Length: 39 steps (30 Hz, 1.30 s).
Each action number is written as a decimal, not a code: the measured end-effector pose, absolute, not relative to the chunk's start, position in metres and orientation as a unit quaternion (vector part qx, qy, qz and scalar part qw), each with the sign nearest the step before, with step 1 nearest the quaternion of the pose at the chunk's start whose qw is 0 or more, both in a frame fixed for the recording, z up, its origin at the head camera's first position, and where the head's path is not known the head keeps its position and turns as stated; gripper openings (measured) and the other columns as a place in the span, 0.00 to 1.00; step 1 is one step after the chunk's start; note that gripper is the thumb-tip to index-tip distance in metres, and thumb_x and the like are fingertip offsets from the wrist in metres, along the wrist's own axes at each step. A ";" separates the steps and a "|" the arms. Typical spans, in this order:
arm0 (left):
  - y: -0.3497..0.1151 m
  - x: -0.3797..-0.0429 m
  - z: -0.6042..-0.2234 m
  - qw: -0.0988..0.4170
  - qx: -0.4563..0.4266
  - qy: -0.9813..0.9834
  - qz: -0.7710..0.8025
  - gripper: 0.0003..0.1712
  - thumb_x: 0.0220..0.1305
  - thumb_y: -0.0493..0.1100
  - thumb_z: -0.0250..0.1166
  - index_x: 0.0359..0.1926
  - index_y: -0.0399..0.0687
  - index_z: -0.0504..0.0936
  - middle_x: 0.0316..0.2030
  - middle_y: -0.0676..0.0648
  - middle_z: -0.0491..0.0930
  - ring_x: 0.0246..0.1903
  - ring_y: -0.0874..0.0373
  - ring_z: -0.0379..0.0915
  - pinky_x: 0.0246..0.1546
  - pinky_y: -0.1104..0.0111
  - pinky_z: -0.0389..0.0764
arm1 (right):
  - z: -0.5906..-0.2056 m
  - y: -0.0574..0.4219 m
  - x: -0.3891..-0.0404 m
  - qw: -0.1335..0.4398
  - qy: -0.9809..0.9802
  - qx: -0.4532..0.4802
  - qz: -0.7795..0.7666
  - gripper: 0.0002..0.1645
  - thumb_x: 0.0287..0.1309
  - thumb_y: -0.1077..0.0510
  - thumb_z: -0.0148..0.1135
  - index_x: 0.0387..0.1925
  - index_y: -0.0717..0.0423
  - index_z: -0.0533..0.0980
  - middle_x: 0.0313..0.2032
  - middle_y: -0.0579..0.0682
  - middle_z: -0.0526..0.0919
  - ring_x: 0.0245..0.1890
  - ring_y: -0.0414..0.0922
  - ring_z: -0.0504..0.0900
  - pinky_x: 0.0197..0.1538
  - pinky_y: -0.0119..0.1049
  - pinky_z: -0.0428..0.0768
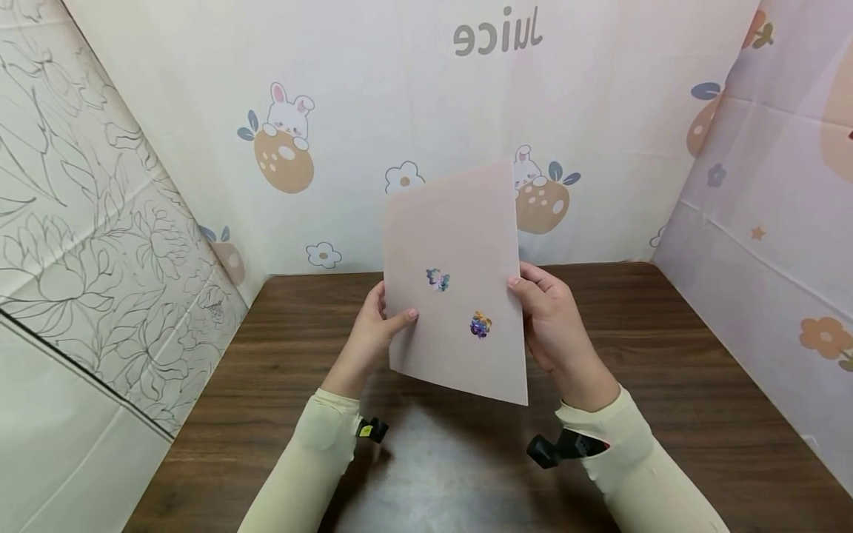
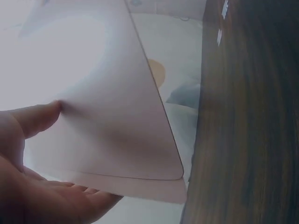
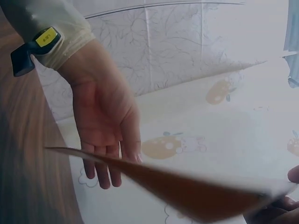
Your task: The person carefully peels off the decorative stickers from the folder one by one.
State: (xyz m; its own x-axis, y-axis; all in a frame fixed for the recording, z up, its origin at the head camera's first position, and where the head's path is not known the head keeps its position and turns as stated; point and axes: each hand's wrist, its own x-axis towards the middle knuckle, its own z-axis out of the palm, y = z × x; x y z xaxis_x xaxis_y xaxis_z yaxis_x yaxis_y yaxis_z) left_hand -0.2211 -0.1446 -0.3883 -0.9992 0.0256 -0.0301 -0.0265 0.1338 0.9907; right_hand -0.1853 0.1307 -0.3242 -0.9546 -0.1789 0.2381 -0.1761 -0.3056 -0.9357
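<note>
Both hands hold up a pale pink sheet (image 1: pixel 453 237), tilted upright above the table. Two small shiny stickers lie on its face, a teal and purple one (image 1: pixel 437 280) and a purple and orange one (image 1: pixel 480 325). My left hand (image 1: pixel 369 333) grips the left edge, thumb on the front and fingers behind. On the right edge, my right hand (image 1: pixel 560 326) pinches it with the thumb in front. In the left wrist view, the pink sheet (image 2: pixel 140 140) has a rounded corner and a second layer behind it. The right wrist view shows its shadowed, curved underside (image 3: pixel 187 191).
A dark wood-grain table (image 1: pixel 286 444) lies below the hands. Behind it hangs a white cloth (image 1: pixel 360 89) printed with rabbits and fruit. A flower-line panel (image 1: pixel 87 200) stands at the left. Black cameras (image 1: pixel 566 446) sit at both wrists.
</note>
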 end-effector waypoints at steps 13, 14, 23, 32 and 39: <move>-0.155 -0.220 -0.377 0.017 -0.015 0.715 0.698 0.35 0.66 0.36 0.70 0.70 0.46 0.66 0.56 0.40 0.80 0.58 0.50 0.76 0.63 0.49 0.73 | -0.322 0.140 -0.191 0.000 0.616 -0.134 -0.776 0.28 0.78 0.51 0.52 0.70 0.64 0.68 0.46 0.46 0.86 0.46 0.42 0.86 0.45 0.39 0.86; -0.156 -0.219 -0.376 0.016 -0.015 0.712 0.702 0.33 0.66 0.35 0.70 0.68 0.46 0.68 0.54 0.40 0.81 0.56 0.51 0.77 0.61 0.51 0.75 | -0.322 0.141 -0.192 0.001 0.618 -0.133 -0.775 0.29 0.78 0.51 0.52 0.71 0.64 0.67 0.47 0.46 0.86 0.46 0.42 0.86 0.45 0.38 0.86; -0.162 -0.215 -0.364 0.023 -0.005 0.721 0.692 0.27 0.67 0.36 0.70 0.63 0.45 0.70 0.52 0.41 0.84 0.51 0.53 0.81 0.49 0.61 0.81 | -0.320 0.152 -0.196 0.010 0.617 -0.117 -0.778 0.32 0.78 0.50 0.52 0.73 0.65 0.64 0.48 0.45 0.85 0.48 0.40 0.85 0.46 0.37 0.85; -0.166 -0.206 -0.352 0.021 0.005 0.733 0.680 0.25 0.68 0.37 0.68 0.62 0.44 0.69 0.52 0.40 0.84 0.47 0.52 0.84 0.47 0.55 0.85 | -0.323 0.157 -0.203 0.015 0.632 -0.104 -0.768 0.33 0.78 0.50 0.52 0.75 0.61 0.63 0.50 0.45 0.83 0.50 0.40 0.84 0.47 0.36 0.85; -0.167 -0.201 -0.347 0.018 0.023 0.730 0.683 0.24 0.69 0.36 0.67 0.62 0.43 0.69 0.52 0.40 0.85 0.45 0.54 0.85 0.45 0.57 0.86 | -0.327 0.160 -0.208 0.014 0.649 -0.092 -0.755 0.33 0.78 0.48 0.52 0.75 0.60 0.64 0.48 0.42 0.85 0.47 0.39 0.85 0.44 0.36 0.85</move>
